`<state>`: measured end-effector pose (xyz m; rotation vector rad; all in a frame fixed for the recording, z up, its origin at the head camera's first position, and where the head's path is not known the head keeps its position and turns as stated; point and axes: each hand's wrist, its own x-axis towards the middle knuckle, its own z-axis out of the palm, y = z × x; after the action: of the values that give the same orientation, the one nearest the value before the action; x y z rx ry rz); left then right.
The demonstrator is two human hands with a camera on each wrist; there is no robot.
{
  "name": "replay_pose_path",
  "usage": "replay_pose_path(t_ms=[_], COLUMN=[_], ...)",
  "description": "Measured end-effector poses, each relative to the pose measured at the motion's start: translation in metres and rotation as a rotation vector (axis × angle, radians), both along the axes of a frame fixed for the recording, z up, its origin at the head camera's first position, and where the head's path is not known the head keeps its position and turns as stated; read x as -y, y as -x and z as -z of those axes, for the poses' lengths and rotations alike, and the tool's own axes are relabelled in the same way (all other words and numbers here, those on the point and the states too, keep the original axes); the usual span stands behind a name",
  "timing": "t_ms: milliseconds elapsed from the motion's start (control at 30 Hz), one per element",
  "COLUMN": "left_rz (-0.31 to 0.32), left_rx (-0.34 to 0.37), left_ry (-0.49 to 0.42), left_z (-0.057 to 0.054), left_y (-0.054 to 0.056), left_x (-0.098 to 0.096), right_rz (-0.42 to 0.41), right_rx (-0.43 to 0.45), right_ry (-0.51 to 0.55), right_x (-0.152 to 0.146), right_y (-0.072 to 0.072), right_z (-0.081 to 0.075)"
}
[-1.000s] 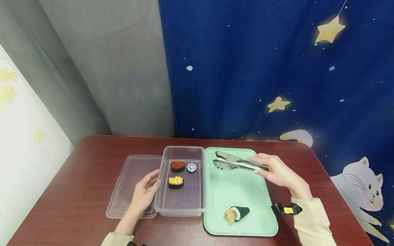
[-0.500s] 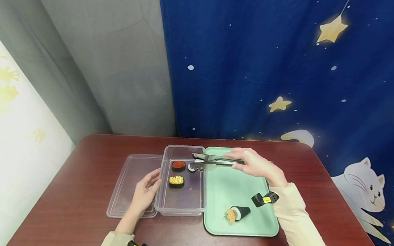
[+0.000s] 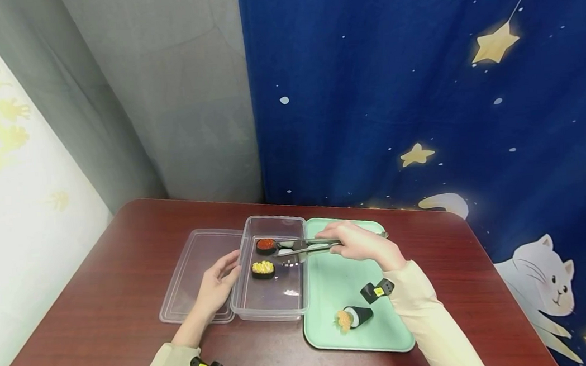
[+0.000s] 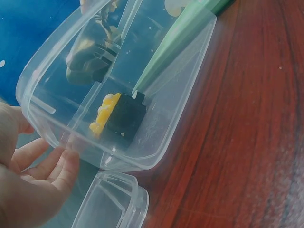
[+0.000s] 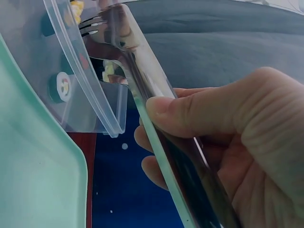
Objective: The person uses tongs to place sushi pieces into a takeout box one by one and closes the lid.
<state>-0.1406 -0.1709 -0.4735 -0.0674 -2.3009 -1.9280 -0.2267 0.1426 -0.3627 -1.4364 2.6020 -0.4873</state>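
Note:
My left hand rests its fingers against the left wall of a clear plastic container. With my right hand I grip metal tongs, whose heads reach over the rim into the container. A piece with white and yellow-green shows between the tong heads. Beneath and beside them are a gunkan topped with red roe and one topped with yellow corn. A small round maki roll shows through the wall in the right wrist view; the tongs mostly cover it in the head view.
A pale green tray stands against the container's right side, with a hand roll near its front. The clear lid lies left of the container, behind my left hand. Curtains hang behind the brown table.
My right hand and the tongs have moved left, from above the tray to inside the container. The left hand stays at the container's wall.

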Motion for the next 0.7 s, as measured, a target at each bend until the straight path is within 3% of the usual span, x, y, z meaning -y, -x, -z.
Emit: replay_pose_path(t_ms=[200,700], left_rz=[0.001,0.007], left_rx=[-0.003,-0.008], left_ry=[-0.009,0.006], left_z=[0.001,0.0], left_y=[0.001,-0.001], left_x=[0.0,0.0], right_rz=[-0.048,-0.052], right_rx=[-0.024,-0.038], right_ry=[-0.057,-0.186], right_x=[0.01,0.029], right_y=[0.004,0.004], right_z=[0.001,0.001])
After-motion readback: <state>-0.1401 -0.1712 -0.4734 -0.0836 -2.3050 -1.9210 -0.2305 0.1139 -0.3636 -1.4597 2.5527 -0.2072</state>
